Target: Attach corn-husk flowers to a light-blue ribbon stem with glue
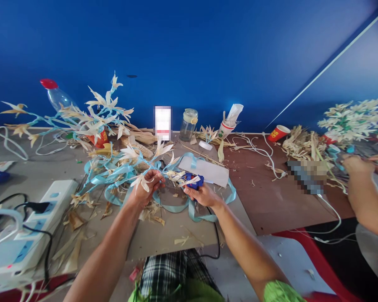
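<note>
My left hand [147,187] is closed round the stem of a flower branch with pale husk petals [162,149], its stem wrapped in light blue. Just to the right, my right hand [204,194] grips a blue glue gun [195,180], whose front is beside pale husk pieces at the end of the branch. Whether the tip touches them is hidden. A black cord hangs below that hand. Loops of light blue ribbon [121,171] lie behind and around both hands, over a white card [212,173] too.
A larger husk-flower arrangement [97,121] stands in a red cup at back left. A power strip [55,209] with cables lies left. A glass jar [188,126] is behind. At right are a tipped red cup [279,133], a phone [305,178] and another person's hands [359,163].
</note>
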### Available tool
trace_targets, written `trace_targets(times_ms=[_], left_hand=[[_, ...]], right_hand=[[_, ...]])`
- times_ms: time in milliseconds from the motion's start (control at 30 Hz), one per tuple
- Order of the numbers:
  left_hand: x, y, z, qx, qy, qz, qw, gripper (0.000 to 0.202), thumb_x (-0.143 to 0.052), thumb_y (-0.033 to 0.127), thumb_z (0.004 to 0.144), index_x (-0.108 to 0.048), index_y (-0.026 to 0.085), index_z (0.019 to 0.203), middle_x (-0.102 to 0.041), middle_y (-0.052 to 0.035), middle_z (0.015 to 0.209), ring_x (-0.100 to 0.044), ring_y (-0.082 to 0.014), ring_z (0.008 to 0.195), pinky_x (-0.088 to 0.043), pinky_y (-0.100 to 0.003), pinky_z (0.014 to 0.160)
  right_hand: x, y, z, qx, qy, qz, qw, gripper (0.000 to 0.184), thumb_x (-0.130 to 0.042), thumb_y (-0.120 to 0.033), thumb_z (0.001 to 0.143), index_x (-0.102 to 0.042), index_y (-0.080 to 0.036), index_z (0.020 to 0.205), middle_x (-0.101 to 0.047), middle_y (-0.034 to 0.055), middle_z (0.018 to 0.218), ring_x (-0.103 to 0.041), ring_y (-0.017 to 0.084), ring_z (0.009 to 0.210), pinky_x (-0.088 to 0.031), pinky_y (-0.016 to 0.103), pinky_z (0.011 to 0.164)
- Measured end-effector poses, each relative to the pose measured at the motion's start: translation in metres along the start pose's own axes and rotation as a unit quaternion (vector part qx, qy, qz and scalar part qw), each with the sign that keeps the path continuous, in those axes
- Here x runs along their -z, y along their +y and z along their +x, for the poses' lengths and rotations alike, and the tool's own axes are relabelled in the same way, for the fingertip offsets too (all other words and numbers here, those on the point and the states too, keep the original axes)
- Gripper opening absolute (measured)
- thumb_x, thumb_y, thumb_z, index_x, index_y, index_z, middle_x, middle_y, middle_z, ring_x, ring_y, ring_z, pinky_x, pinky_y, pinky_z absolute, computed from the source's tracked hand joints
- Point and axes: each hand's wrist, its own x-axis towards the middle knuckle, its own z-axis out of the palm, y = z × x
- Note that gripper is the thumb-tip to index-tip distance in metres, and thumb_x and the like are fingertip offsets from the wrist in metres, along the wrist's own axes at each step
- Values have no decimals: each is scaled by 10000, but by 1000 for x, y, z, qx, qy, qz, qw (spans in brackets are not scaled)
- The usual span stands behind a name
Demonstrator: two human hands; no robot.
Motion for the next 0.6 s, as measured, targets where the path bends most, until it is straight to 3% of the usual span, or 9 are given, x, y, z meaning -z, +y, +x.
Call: trace_targets(times_ms=[167, 600], left_hand=[[-1, 2, -1, -4, 14, -2, 1000, 338, -787, 374, 575, -530, 171, 658, -533, 67, 524, -377, -27, 406, -497, -242, 605], [-3, 4, -2, -8, 1, -7, 1000, 318, -780, 350, 595, -526, 168, 655, -566, 55, 558, -359, -18, 389, -498, -241, 597]], right_hand=[[0, 1, 0, -9, -14, 1, 1000, 345, -567, -536, 774, -570, -193, 739, -516, -34, 539, -486, 104, 470, -398, 236, 487], [0, 0, -1, 2, -4, 18, 1000, 386, -556, -565, 771, -545, -187, 692, -495, -34, 510, -485, 104, 471, -403, 238, 502]])
